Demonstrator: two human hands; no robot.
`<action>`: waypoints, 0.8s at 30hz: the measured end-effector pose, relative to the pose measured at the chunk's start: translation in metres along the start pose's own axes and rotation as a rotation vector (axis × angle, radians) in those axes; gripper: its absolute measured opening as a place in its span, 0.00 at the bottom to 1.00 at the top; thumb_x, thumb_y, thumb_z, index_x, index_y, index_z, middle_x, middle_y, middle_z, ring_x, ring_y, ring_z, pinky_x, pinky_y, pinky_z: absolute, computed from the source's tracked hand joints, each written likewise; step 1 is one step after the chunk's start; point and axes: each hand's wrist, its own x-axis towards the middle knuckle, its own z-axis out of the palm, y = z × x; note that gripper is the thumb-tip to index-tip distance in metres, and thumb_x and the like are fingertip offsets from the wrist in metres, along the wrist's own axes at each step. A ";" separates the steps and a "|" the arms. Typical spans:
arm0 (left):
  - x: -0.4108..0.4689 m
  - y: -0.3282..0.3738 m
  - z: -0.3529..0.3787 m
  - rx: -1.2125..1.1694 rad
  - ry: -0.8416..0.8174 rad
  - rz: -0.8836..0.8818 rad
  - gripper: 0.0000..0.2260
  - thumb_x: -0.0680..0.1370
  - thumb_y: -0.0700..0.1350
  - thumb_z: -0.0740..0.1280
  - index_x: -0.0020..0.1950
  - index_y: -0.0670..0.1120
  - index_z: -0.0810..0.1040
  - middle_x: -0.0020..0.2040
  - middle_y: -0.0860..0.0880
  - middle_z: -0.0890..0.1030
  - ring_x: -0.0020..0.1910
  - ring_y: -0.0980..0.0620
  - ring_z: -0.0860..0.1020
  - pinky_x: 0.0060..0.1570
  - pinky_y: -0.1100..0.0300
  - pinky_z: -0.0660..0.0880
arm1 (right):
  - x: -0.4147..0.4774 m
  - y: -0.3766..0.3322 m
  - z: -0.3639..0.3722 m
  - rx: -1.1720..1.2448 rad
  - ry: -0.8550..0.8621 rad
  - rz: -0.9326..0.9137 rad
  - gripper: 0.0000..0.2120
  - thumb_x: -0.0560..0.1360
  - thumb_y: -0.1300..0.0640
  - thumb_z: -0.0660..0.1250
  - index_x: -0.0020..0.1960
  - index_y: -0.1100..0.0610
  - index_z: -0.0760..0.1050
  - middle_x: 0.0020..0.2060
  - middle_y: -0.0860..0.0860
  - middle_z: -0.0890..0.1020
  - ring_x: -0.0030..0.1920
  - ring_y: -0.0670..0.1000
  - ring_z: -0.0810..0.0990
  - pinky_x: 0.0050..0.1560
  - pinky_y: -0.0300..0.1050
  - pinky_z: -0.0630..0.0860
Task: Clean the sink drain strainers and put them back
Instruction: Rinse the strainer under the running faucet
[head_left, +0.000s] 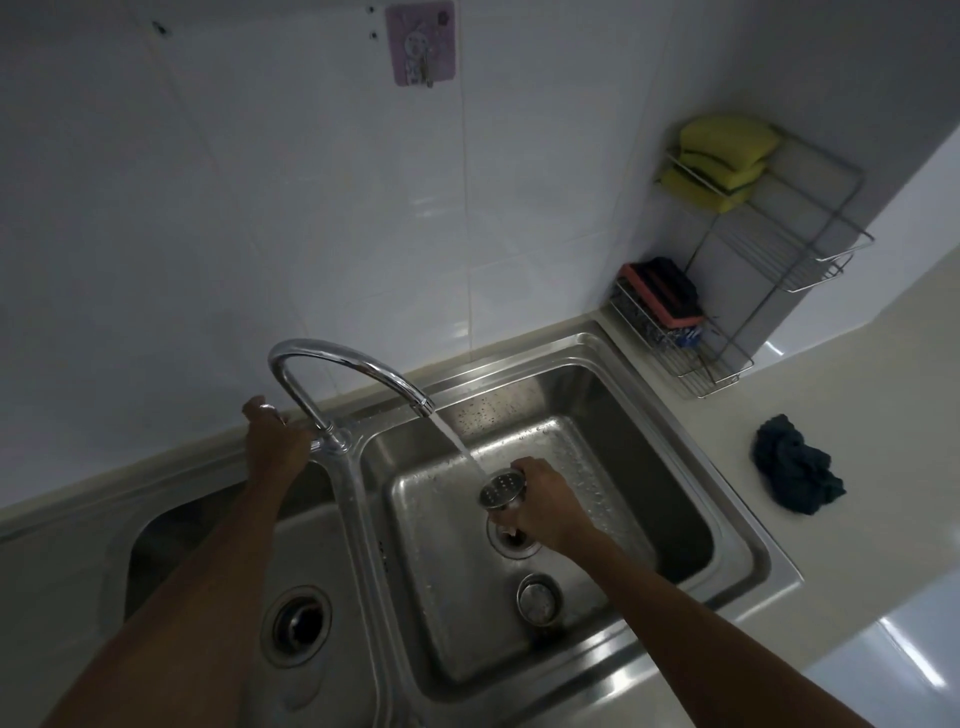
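Note:
My right hand (548, 506) grips a metal drain strainer (501, 488), tilted under the running water from the curved tap (343, 369), just above the open drain hole (514, 540) of the right basin (675, 519). A second strainer (539, 597) lies on the right basin's floor nearer to me. My left hand (272, 436) rests on the tap handle behind the spout's base. The left basin's drain (297, 626) is open with no strainer in it.
A dark crumpled cloth (795, 465) lies on the counter right of the sink. In the back right corner a wire rack (779, 260) holds yellow sponges (719, 158) above and a dark and pink sponge (665, 291) below. A hook plate (422, 44) hangs on the tiled wall.

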 end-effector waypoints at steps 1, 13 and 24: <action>-0.001 -0.003 -0.001 -0.018 0.014 0.015 0.30 0.71 0.36 0.76 0.68 0.42 0.65 0.53 0.43 0.78 0.54 0.39 0.79 0.49 0.51 0.71 | 0.000 0.001 0.000 -0.004 0.002 0.006 0.36 0.63 0.46 0.82 0.66 0.55 0.72 0.58 0.51 0.77 0.55 0.48 0.76 0.55 0.38 0.72; -0.048 -0.006 0.002 -0.045 0.076 0.154 0.22 0.74 0.33 0.72 0.64 0.40 0.68 0.51 0.41 0.75 0.47 0.42 0.75 0.46 0.47 0.74 | -0.003 -0.010 -0.013 -0.067 0.047 0.012 0.33 0.62 0.35 0.78 0.57 0.51 0.70 0.48 0.50 0.81 0.49 0.51 0.79 0.47 0.49 0.81; -0.141 -0.025 0.051 -0.070 0.115 -0.008 0.27 0.79 0.55 0.68 0.72 0.41 0.68 0.63 0.40 0.77 0.60 0.37 0.79 0.56 0.43 0.77 | -0.017 0.008 -0.039 0.020 0.073 -0.032 0.32 0.61 0.32 0.77 0.57 0.49 0.75 0.45 0.44 0.81 0.46 0.46 0.79 0.48 0.44 0.78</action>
